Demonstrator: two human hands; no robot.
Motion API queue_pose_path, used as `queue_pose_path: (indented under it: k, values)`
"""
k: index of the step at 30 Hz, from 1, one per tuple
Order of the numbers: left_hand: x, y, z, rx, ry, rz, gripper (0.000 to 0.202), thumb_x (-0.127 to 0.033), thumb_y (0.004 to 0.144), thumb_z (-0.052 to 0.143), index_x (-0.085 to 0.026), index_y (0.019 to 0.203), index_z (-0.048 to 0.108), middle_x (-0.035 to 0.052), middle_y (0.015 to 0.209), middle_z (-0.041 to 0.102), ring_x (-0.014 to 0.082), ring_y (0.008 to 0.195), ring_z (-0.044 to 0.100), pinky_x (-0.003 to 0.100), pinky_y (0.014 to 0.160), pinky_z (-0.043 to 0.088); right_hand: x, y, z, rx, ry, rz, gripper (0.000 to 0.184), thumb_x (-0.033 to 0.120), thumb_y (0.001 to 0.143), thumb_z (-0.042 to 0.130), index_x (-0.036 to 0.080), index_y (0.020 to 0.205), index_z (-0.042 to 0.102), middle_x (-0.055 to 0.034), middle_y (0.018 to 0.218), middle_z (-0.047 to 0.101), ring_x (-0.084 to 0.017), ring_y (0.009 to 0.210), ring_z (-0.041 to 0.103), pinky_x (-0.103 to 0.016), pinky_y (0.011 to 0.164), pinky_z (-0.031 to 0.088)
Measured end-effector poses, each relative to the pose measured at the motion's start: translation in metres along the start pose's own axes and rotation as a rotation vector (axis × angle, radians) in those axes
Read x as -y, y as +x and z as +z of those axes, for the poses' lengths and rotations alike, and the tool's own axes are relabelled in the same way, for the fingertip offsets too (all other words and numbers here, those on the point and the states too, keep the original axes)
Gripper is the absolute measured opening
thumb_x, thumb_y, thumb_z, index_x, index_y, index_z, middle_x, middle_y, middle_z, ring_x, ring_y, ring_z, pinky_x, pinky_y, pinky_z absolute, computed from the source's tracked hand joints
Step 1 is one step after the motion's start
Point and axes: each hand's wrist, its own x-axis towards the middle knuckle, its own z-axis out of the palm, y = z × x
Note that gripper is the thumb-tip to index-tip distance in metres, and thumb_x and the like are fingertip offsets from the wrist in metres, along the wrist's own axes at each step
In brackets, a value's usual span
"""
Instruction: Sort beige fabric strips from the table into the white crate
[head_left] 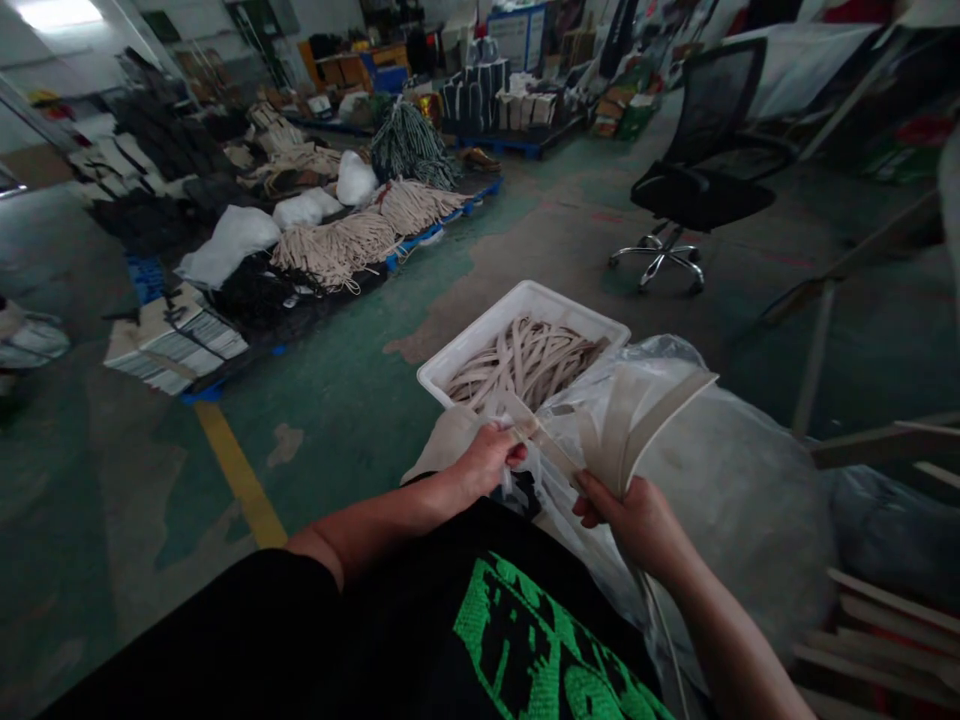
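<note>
Several beige fabric straps (660, 420) fan upward out of my right hand (622, 515), whose fingers are wrapped round them. From there one strap runs across to my left hand (491, 460), which is closed on it near its end. Under and beside my right hand lies a large bulging clear plastic bag (727, 480) with pale contents. Just beyond my left hand stands a white plastic bin (517, 293), holding a tangled heap of beige straps (525, 360).
Beyond the bin is a black office chair (705, 190) on castors. Blue pallets (427, 237) at the left carry bundled straps, white bags and stacked goods. Wooden strips (885, 640) lie low at the right. A yellow line (240, 475) crosses the green floor.
</note>
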Motion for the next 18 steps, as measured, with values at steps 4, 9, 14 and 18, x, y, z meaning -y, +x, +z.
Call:
queue_pose_path:
  k: [4, 9, 14, 18]
  values:
    - [0.015, -0.007, 0.009, 0.099, 0.09, -0.036, 0.055, -0.059, 0.053, 0.088, -0.016, 0.063, 0.057, -0.0039, 0.049, 0.047, 0.0055, 0.043, 0.039, 0.022, 0.043, 0.019, 0.016, 0.006, 0.009, -0.042, 0.05, -0.033, 0.052, 0.063, 0.082, 0.051, 0.021, 0.056, 0.065, -0.0064, 0.05, 0.066, -0.018, 0.047, 0.062, -0.029, 0.054, 0.048]
    - [-0.023, 0.025, 0.012, 0.215, 0.342, -0.026, 0.05, -0.058, 0.059, 0.085, -0.016, 0.062, 0.058, -0.0033, 0.049, 0.049, 0.0061, 0.043, 0.038, 0.022, 0.043, 0.019, 0.008, 0.007, 0.008, -0.06, 0.263, -0.022, 0.055, 0.069, 0.077, 0.057, 0.016, 0.075, 0.071, -0.0065, 0.062, 0.071, -0.015, 0.043, 0.058, -0.027, 0.048, 0.046]
    - [-0.09, 0.073, 0.048, 0.268, 0.449, 0.033, 0.043, -0.048, 0.071, 0.081, -0.014, 0.063, 0.057, -0.0042, 0.053, 0.048, 0.0033, 0.045, 0.035, 0.021, 0.046, 0.013, -0.004, -0.001, -0.005, -0.14, 0.332, 0.029, 0.064, 0.069, 0.08, 0.056, 0.01, 0.096, 0.074, -0.0038, 0.054, 0.064, -0.015, 0.045, 0.053, -0.026, 0.046, 0.04]
    - [-0.106, 0.072, 0.077, 0.393, 0.483, 0.136, 0.044, -0.05, 0.071, 0.081, -0.015, 0.063, 0.056, -0.0038, 0.051, 0.047, 0.0051, 0.045, 0.037, 0.021, 0.046, 0.018, -0.006, 0.008, -0.013, -0.228, 0.404, 0.013, 0.069, 0.071, 0.083, 0.053, 0.009, 0.107, 0.073, -0.0039, 0.056, 0.064, -0.013, 0.045, 0.049, -0.026, 0.045, 0.036]
